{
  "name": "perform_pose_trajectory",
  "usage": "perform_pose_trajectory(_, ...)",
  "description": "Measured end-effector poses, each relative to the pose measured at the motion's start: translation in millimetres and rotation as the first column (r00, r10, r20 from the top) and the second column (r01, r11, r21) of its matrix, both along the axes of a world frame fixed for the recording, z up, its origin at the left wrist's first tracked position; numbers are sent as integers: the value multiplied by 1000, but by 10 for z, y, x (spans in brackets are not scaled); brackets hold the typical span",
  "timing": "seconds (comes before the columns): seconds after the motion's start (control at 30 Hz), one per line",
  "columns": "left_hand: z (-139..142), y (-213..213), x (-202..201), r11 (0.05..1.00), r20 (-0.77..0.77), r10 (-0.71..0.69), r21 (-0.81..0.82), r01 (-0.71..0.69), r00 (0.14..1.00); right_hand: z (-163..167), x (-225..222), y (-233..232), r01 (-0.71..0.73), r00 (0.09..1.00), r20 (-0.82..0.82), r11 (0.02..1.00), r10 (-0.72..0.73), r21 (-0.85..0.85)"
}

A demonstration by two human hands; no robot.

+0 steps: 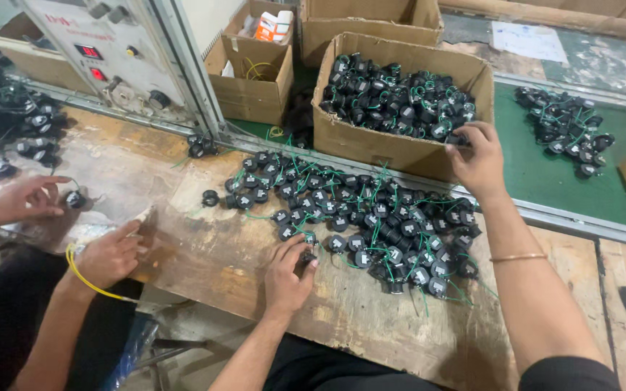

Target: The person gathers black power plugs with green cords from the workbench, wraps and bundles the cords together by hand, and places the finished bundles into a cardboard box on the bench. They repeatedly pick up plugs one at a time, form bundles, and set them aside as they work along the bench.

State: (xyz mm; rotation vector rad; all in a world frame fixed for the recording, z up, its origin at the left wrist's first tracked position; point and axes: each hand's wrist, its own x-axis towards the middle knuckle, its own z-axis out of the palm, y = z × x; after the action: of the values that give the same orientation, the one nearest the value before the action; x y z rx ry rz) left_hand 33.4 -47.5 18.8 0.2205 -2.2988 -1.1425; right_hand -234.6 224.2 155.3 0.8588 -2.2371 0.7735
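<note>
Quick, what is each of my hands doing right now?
Left hand: closed on a small black part at the pile's edge.
Right hand: pinching a black part at the cardboard box rim.

I'm in a small factory workshop, probably an assembly line: my scarred wooden bench [255, 246] is heaped with black wired parts [371, 217], cardboard boxes [393, 145] hold more, and a grey control panel [103, 51] with knobs stands behind.
</note>
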Motion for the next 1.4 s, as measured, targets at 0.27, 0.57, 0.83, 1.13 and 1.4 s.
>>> perform_pose_trajectory(0.27, -230, 12, -10, 908, -33, 35, 419, -18, 999, -691, 1745, 160, -259, 880, 329, 927, 342, -271)
perform_pose_trajectory(0.57, -400, 151, 139, 739, -285, 7, 647, 187, 959, -1819, 2800, 119, -157, 179, 619, 644, 764, -749)
perform_pose_trajectory(0.83, 57, 962, 146, 839, -299, -483, 110, 532, 823, -1942, 2735, 138, -147, 95, 696, 701, 712, -698)
perform_pose_trajectory(1.13, 305, 657, 307, 729, -249, -682, -154, 668, 687, -2027, 2723, 151, -91, 93, 610, 616, 787, -782)
perform_pose_trajectory(1.4, 139, 682, 395, 781, -177, -597, 95, 617, 783, -1997, 2823, 98, -63, 543, 683, 835, 489, -547)
